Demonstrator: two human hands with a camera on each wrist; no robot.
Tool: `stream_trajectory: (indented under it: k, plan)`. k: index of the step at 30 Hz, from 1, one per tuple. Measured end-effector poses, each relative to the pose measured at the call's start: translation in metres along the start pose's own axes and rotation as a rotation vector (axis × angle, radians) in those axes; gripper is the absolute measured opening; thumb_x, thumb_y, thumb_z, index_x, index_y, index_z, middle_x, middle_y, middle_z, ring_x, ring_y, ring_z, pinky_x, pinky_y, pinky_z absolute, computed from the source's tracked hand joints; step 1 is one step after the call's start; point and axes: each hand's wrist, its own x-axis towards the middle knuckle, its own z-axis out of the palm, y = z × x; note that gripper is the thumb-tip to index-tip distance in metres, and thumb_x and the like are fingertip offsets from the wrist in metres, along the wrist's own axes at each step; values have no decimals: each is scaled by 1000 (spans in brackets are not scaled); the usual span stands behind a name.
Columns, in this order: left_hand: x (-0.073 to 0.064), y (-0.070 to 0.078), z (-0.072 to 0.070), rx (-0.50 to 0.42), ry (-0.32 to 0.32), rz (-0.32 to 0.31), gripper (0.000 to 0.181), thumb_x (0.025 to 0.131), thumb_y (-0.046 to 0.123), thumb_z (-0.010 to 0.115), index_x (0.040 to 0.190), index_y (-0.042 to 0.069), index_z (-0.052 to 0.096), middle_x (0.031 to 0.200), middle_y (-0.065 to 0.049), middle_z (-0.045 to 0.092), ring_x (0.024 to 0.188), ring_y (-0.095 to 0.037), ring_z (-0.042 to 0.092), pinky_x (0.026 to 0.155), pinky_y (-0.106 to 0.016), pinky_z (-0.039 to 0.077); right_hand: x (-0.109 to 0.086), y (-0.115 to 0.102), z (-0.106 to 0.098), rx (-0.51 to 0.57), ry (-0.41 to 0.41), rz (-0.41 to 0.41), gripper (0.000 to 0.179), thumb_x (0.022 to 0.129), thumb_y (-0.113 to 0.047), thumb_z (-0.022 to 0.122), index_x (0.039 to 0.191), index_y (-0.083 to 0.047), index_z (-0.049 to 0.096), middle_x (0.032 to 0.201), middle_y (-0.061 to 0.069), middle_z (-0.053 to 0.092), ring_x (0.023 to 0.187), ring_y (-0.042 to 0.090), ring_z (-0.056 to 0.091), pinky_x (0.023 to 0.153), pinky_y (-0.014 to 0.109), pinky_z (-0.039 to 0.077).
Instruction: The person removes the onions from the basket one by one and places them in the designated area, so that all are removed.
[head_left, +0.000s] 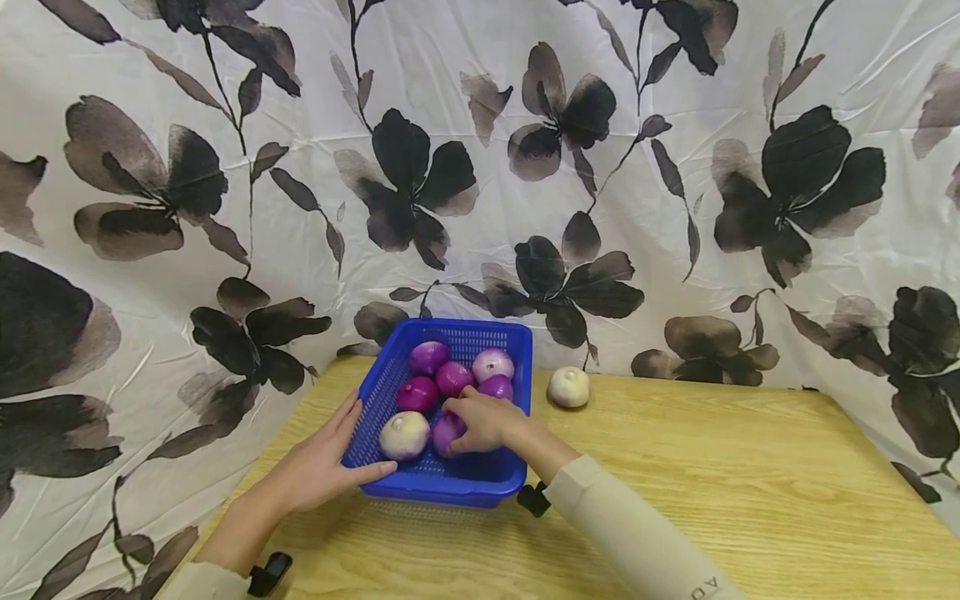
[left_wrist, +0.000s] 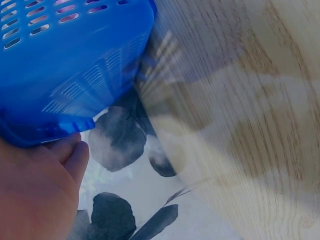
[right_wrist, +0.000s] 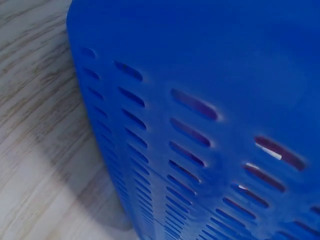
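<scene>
A blue plastic basket with slotted walls stands on the table and holds several onions. Inside it, my right hand has its thumb and fingers around a purple onion near the front. At the basket's front left corner, my left hand lies with straight fingers along the outside of the left rim and its thumb on the front rim. A pale onion sits between the two hands. Behind it are a dark magenta onion and another magenta onion. The right wrist view shows only the slotted basket wall and tabletop.
One whitish onion lies on the wooden table, right of the basket. A floral cloth hangs behind the table and along its left side. At the basket's back right is a purple-white onion.
</scene>
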Motion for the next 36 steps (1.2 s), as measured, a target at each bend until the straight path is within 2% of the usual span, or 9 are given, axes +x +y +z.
stream_trajectory:
  k: [4,12,17,26,32,36]
  plan:
    - [2,0,0,2,0,2,124,83,80,61,162,-3,14,172,-15,5,148,-50,27,111,-68,33,0,1,0,14,-23,-33,51,84,-36,81,131,-20,65,119,5,61,108,19,61,93,43,54]
    - [4,4,-3,3,-1,8,122,84,79,61,162,-3,14,172,-16,5,149,-50,26,111,-68,33,6,5,-4,54,-4,-140,48,83,-26,83,125,-8,67,118,8,69,109,24,61,99,36,49]
    - [2,3,0,-4,4,10,122,84,78,62,162,-3,14,172,-15,5,149,-50,27,111,-68,34,2,5,-7,122,72,-185,52,79,-29,87,122,-6,69,114,7,72,105,24,64,97,35,51]
    - [1,0,2,-17,17,15,122,84,78,63,162,-3,16,171,-17,8,148,-51,28,110,-69,34,-17,6,-21,303,250,-228,62,72,-29,90,126,-6,69,126,10,67,118,24,59,104,39,47]
    - [1,0,0,-9,9,16,121,85,78,62,162,-3,15,171,-17,7,148,-51,27,110,-69,34,-32,12,-28,409,327,-210,66,72,-33,92,128,-9,69,126,5,68,115,22,60,100,40,50]
    - [1,0,1,-7,13,19,121,85,77,62,161,-4,15,171,-18,7,148,-51,27,110,-69,34,-41,16,-33,449,351,-176,65,72,-35,93,129,-13,70,128,4,67,117,22,58,100,43,49]
